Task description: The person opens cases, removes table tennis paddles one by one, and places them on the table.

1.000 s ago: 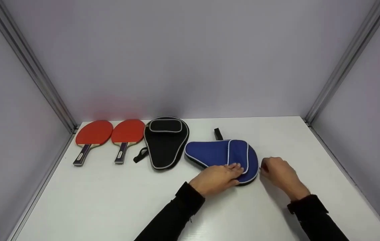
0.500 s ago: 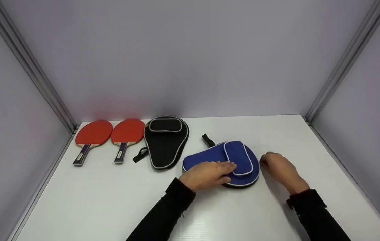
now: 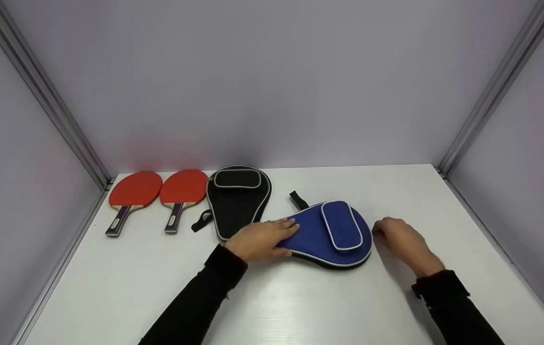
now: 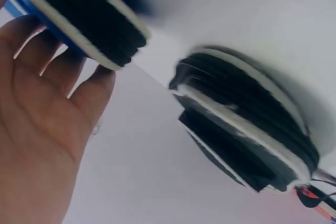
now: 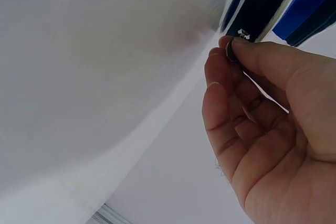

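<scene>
A blue table tennis paddle case (image 3: 308, 232) with white piping and a raised pocket lies on the white table, its narrow end to the left. My left hand (image 3: 263, 240) rests with extended fingers on that narrow end. In the left wrist view the fingers (image 4: 65, 69) lie along the case's blue face, beside its black side band. At the rounded right end, my right hand (image 3: 403, 244) pinches a small dark zipper pull (image 5: 230, 51) between thumb and forefinger. The metal slider (image 5: 243, 34) shows at the case's dark side.
A black paddle case (image 3: 233, 203) with a wrist strap (image 3: 202, 221) lies just left of the blue one. Two red paddles (image 3: 136, 188) (image 3: 184, 186) lie further left, handles toward me. Pale walls (image 3: 272, 86) enclose the table at the back and sides.
The blue case has turned slightly, its strap shifting left. My left hand has slid left from the pocket area to the narrow end. The right hand stays nearly still at the rounded end.
</scene>
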`<state>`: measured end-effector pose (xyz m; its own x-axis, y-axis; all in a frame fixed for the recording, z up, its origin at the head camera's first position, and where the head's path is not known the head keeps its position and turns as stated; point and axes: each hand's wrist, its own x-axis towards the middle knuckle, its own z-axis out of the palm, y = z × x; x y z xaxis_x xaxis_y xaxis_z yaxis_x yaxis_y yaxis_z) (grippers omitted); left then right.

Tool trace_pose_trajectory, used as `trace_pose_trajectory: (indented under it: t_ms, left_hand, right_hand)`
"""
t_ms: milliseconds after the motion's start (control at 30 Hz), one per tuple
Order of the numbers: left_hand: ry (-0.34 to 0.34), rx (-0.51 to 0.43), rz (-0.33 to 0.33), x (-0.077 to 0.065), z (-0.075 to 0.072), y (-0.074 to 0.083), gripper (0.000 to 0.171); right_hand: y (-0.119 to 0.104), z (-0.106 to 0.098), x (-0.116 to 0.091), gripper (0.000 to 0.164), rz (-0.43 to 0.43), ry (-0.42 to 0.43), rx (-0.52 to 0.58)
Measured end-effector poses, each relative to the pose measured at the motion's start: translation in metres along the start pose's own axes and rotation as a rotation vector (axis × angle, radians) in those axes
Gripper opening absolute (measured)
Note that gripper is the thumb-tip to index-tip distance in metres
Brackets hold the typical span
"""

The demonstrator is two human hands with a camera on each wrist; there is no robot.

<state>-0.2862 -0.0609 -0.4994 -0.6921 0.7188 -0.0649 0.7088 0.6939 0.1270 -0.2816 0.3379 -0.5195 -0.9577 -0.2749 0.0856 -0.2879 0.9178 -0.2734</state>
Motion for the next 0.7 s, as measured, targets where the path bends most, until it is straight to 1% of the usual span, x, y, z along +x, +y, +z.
trace_pose_trajectory:
  t_ms: [100,200,300,400,700]
  left_hand:
    - [0.007,-0.014,0.003,-0.001,0.003,-0.002,0.074]
    - [0.023,0.01,-0.003,0.0,0.006,-0.001,0.074]
    - [0.037,0.038,-0.024,0.001,0.009,0.001,0.073]
    - [0.04,0.047,-0.05,0.003,0.012,0.002,0.073]
    - [0.077,0.03,-0.096,0.009,0.017,0.005,0.071]
  right_hand:
    - [0.0,0.0,0.001,0.009,0.0,0.001,-0.005]
    - [0.001,0.0,0.001,0.01,0.0,0.007,-0.005]
    - [0.0,0.0,0.001,0.011,-0.004,0.016,-0.004]
    - [0.0,0.0,0.002,0.011,-0.011,0.018,-0.004]
    - [0.0,0.001,0.001,0.009,-0.026,0.04,-0.004]
